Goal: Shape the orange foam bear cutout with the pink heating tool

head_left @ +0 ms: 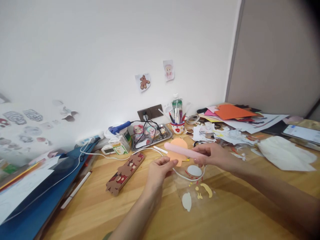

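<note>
While my right hand (200, 155) grips one end, the pink stick (178, 149) slants leftward across the orange cutout (179, 142) my left hand (161, 170) pinches.

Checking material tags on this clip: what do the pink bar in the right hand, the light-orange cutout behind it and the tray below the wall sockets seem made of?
Pink bar: probably smooth, satin plastic, given its even colour and soft shading.
Light-orange cutout: likely matte paper or card; it looks thin and flat.
Tray: apparently shiny metal, from its silvery, reflective rim.
</note>
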A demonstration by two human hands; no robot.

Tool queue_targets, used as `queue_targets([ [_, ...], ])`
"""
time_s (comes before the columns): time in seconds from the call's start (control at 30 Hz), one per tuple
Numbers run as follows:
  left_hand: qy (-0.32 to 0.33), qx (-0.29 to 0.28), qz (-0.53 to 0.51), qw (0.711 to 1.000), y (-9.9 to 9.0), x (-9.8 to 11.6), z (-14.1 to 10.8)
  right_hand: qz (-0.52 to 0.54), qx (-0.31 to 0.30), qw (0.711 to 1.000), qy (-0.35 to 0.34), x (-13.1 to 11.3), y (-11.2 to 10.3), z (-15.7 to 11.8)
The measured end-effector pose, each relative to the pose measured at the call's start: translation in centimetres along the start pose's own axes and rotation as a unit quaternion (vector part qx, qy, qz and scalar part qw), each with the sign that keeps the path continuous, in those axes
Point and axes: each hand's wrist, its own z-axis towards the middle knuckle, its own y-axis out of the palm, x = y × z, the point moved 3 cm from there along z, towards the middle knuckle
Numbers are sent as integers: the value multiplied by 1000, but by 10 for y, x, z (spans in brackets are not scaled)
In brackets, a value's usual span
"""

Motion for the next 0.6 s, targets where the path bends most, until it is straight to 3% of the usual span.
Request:
queue_targets([
  [0.23, 33, 19, 11, 999, 4, 5, -4, 26, -2, 1000, -6, 6, -1, 1],
  [0.33, 37, 43, 22, 998, -1, 9, 0, 80, 59, 995, -1, 9, -11, 2],
  [0.43, 33, 69, -8, 997, -9, 12, 4, 205, 142, 968, 12, 15, -28, 2],
  [0.5, 41, 72, -40, 996, -13, 13, 5, 300, 135, 944, 22, 20, -37, 1],
  [0.6, 56, 47, -67, 995, -15, 13, 5, 368, 75, 926, 22, 22, -40, -1],
])
